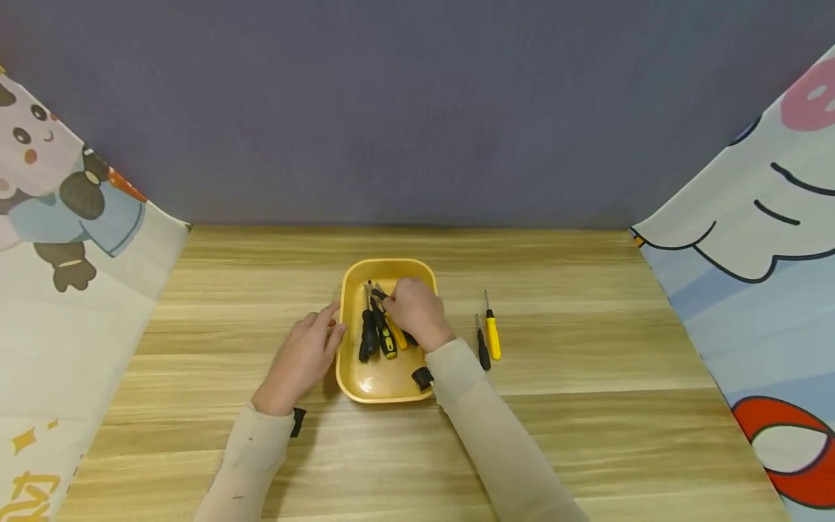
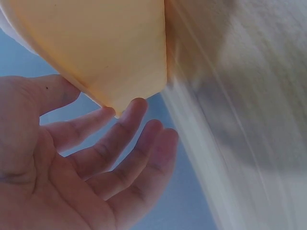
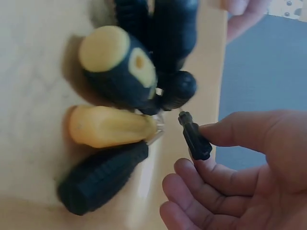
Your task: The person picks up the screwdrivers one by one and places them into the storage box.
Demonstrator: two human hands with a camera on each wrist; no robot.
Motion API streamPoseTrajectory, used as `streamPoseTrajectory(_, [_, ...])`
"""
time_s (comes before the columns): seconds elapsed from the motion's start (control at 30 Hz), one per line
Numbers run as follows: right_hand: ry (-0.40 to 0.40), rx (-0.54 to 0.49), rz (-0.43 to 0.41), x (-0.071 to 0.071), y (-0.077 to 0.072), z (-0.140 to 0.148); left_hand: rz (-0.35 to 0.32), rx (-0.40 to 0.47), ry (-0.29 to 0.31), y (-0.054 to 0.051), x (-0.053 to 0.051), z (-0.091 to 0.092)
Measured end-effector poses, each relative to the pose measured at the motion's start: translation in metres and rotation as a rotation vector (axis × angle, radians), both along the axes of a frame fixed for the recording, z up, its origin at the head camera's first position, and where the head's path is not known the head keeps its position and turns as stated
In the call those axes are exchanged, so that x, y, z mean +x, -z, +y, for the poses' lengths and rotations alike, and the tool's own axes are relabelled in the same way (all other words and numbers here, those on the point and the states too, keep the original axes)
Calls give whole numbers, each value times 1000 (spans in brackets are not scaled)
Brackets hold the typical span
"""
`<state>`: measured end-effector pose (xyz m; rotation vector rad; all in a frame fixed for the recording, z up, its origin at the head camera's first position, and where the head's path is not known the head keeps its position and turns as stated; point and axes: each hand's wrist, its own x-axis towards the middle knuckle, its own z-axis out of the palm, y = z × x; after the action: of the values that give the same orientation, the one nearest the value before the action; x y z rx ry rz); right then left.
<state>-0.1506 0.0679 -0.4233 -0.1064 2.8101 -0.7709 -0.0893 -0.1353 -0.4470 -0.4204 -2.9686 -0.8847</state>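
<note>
A yellow tray (image 1: 352, 380) stands on the table with several screwdrivers lying in it. Over its right part, my right hand (image 1: 416, 310) pinches a small black screwdriver (image 3: 195, 140) between thumb and index finger. Beside that lie a yellow-handled screwdriver (image 3: 109, 127), a black one (image 3: 103, 179) and a thick black-and-yellow one (image 3: 117, 67). More black handles (image 3: 175, 28) are bunched nearby. My left hand (image 1: 308, 351) rests against the tray's left side, its fingers loosely bent and touching the rim in the left wrist view.
To the tray's right, a small black screwdriver (image 1: 483, 349) and a yellow one (image 1: 493, 337) lie on the wooden table (image 1: 587, 333). A grey-purple panel (image 1: 417, 123) rises behind the table, with cartoon-printed sheets (image 1: 770, 239) at both sides.
</note>
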Motion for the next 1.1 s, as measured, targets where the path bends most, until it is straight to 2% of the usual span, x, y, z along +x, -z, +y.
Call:
streamPoseTrajectory(0.17, [-10, 48, -22, -2, 4, -2, -3, -1, 1, -1, -1, -1])
streamPoseTrajectory(0.37, [-40, 39, -1, 0, 0, -1, -2, 5, 1, 0, -1, -1])
streamPoseTrajectory(0.7, [-94, 5, 88, 11, -29, 9, -10, 4, -3, 0, -1, -1])
streamPoseTrajectory(0.87, [-81, -18, 110, 18, -45, 21, -14, 7, -6, -1, -1, 0])
streamPoseTrajectory(1.1, [-32, 2, 149, 30, -47, 50, -11, 7, -3, 0, -1, 0])
